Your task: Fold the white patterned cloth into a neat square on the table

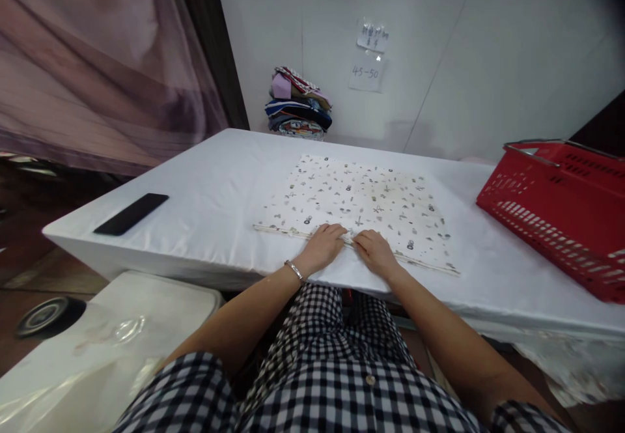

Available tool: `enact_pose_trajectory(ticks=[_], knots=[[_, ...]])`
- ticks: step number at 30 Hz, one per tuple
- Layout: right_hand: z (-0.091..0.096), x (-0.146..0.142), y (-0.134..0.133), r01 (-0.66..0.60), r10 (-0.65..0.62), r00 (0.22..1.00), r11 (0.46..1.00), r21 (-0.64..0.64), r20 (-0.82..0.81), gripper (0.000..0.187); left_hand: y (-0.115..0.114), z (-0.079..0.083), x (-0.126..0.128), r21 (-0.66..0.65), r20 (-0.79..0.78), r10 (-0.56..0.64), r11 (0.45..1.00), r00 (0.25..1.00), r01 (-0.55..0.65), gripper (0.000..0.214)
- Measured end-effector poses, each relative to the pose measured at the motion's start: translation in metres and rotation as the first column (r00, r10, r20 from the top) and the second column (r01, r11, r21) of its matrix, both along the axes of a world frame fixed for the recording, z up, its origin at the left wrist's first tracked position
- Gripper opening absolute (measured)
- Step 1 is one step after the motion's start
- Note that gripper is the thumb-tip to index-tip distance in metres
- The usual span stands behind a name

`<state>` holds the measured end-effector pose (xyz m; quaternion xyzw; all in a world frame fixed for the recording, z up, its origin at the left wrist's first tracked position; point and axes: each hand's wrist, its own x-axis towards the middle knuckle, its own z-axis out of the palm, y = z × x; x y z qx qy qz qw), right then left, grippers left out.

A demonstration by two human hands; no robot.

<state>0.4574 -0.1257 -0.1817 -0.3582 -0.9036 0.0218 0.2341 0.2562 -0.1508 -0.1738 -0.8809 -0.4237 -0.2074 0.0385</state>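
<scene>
A cream cloth (361, 198) with a small grey and olive print lies flat on the white-covered table (209, 192). Its near edge shows layered hems running from left to right. My left hand (326, 243), with a bracelet at the wrist, pinches this near edge close to its middle. Just to the right, my right hand (375, 249) grips the same edge, its fingertips almost meeting those of the left. Between the two hands a little of the edge shows, slightly raised. The undersides of my fingers are hidden.
On the right stands a red plastic basket (561, 211) with a metal handle. A black flat object (131, 213) lies near the left edge. Folded fabrics (299, 104) are stacked at the back by the wall. A white stool-like surface (122, 329) sits below left.
</scene>
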Motion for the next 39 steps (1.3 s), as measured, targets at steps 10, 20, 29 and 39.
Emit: enact_pose_trajectory(ticks=[10, 20, 29, 39], knots=[[0.0, 0.0, -0.002, -0.025, 0.025, 1.0, 0.999, 0.046, 0.019, 0.023, -0.001, 0.0, 0.001, -0.049, 0.013, 0.031, 0.998, 0.999, -0.031, 0.013], [0.001, -0.005, 0.0, 0.039, -0.039, 0.996, 0.999, -0.003, 0.074, 0.024, 0.013, 0.006, 0.017, -0.061, -0.063, 0.038, 0.997, 0.997, -0.041, 0.01], [0.001, 0.058, -0.025, 0.157, -0.153, 0.98, 0.987, 0.02, -0.127, 0.021, 0.018, -0.007, 0.016, -0.055, 0.078, 0.013, 0.998, 0.997, -0.009, 0.012], [-0.004, 0.102, -0.033, 0.291, -0.285, 0.956, 0.951, 0.105, -0.066, 0.022, 0.016, -0.001, 0.017, -0.097, 0.131, 0.011, 0.995, 0.991, 0.002, 0.013]])
